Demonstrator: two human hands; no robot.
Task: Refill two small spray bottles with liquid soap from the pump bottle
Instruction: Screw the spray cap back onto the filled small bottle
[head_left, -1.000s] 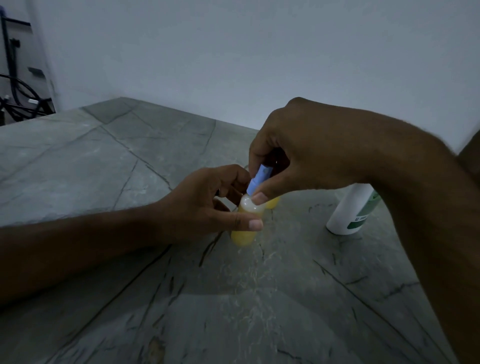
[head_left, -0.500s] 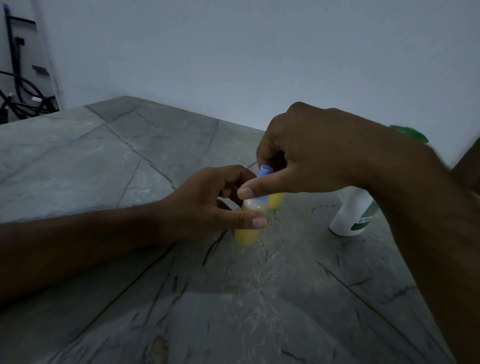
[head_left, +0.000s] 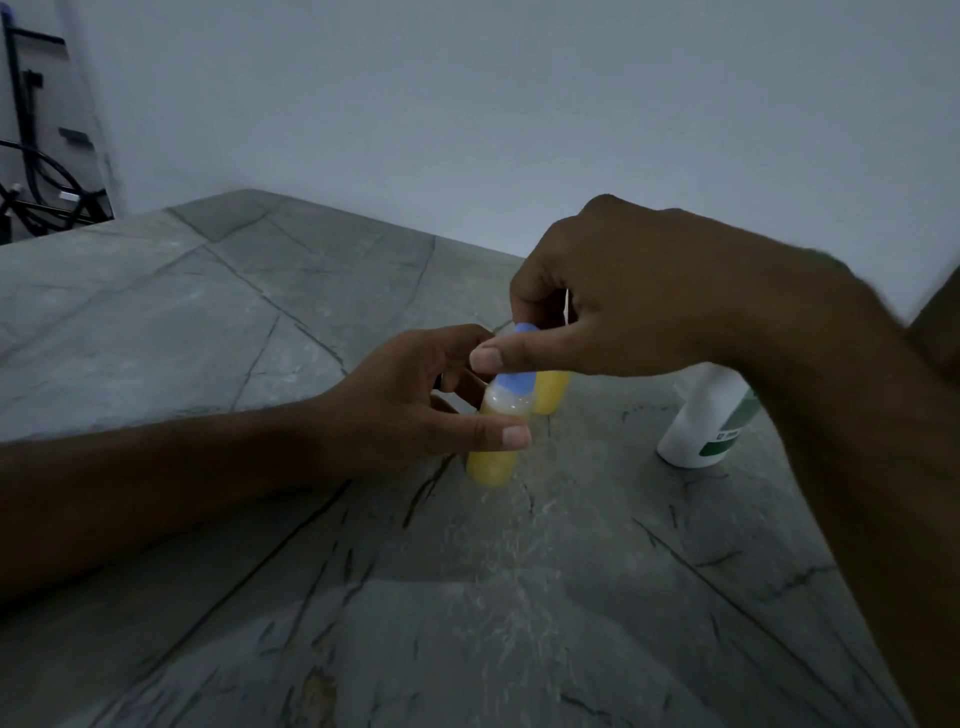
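- Our left hand (head_left: 415, 400) still grips the yellow spray bottle (head_left: 496, 441) at frame centre.
- Our right hand (head_left: 613, 306) has turned, pinching the blue cap (head_left: 514, 382); we judge it nearly screwed on.

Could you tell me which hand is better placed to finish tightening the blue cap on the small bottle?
The right hand: its grip already pinches the blue cap from above, while the left hand steadies the small bottle.

I count two small spray bottles (head_left: 493, 457) (head_left: 551, 391) holding yellow liquid, one blue cap (head_left: 514, 382), and one white pump bottle (head_left: 701, 421) toward the table's (head_left: 208, 338) right edge. Two hands (head_left: 405, 400) (head_left: 623, 301) work there.
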